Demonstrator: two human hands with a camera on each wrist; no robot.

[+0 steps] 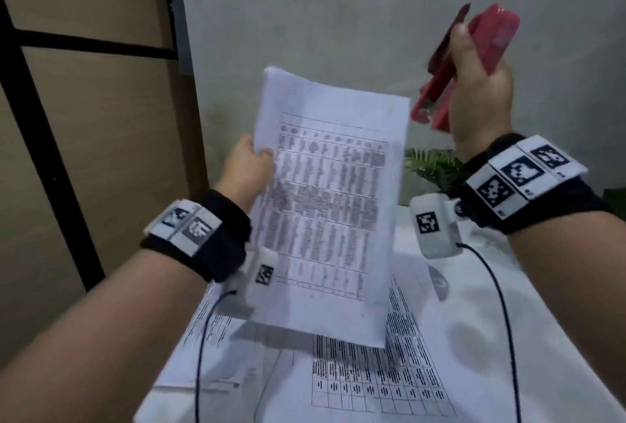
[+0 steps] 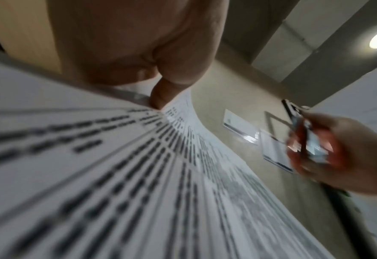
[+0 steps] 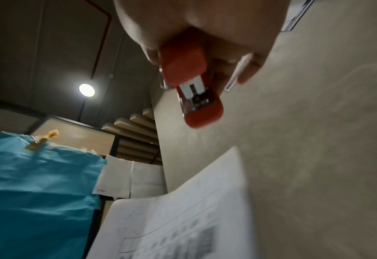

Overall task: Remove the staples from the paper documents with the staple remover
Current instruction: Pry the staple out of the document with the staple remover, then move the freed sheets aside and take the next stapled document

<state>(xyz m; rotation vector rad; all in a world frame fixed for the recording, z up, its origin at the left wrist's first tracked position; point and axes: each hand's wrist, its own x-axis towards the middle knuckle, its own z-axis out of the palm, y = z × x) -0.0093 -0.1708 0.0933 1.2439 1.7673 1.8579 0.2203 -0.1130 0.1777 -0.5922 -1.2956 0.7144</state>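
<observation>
Paper first: my left hand (image 1: 249,165) pinches the printed document (image 1: 325,205) at its left edge, thumb on the front, holding it up and tilted above the other sheets (image 1: 389,382) on the white table (image 1: 481,321). My right hand (image 1: 481,100) is curled around the red stapler-style staple remover (image 1: 450,80), raised just beside the document's upper right corner but not touching it. I cannot make out a staple anywhere on the page; the frames are blurred. As I judge it, I should turn the stapled corner toward the tool, keep the sheets taut close to that corner, then slide the tool's metal tip flat under the staple so the paper does not tear.
</observation>
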